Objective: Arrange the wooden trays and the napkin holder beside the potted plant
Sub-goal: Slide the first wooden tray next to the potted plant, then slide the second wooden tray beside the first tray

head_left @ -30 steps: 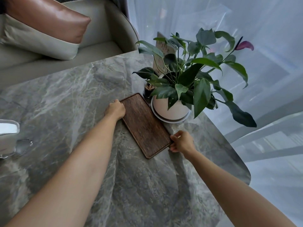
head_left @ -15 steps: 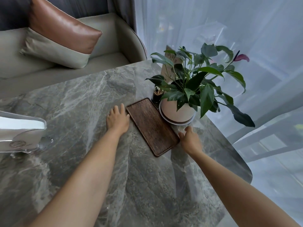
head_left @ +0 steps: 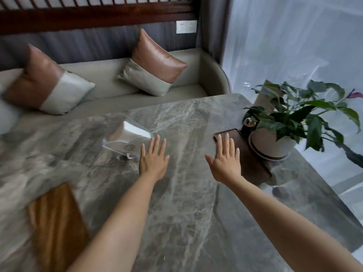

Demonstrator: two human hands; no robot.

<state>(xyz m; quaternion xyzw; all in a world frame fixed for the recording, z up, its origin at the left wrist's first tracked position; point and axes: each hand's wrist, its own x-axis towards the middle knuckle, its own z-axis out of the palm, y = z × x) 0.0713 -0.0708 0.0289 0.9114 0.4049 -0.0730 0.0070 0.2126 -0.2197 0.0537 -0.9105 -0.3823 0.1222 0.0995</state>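
Both my hands are spread flat and empty over the veined grey marble table (head_left: pixel 188 203). My right hand (head_left: pixel 225 163) overlaps the near left part of the dark wooden tray (head_left: pixel 253 165), a flat rounded rectangle lying just beside the white round pot of the potted plant (head_left: pixel 275 144). My left hand (head_left: pixel 154 161) is next to the clear, glossy napkin holder (head_left: pixel 127 140), which is just ahead and to the left of its fingertips. A lighter, grained wooden tray (head_left: pixel 57 226) lies well behind and left of that hand, blurred. Bare marble stretches between my hands; the table's edge curves just right of the pot. Beyond it, a sofa with cushions (head_left: pixel 153 63).
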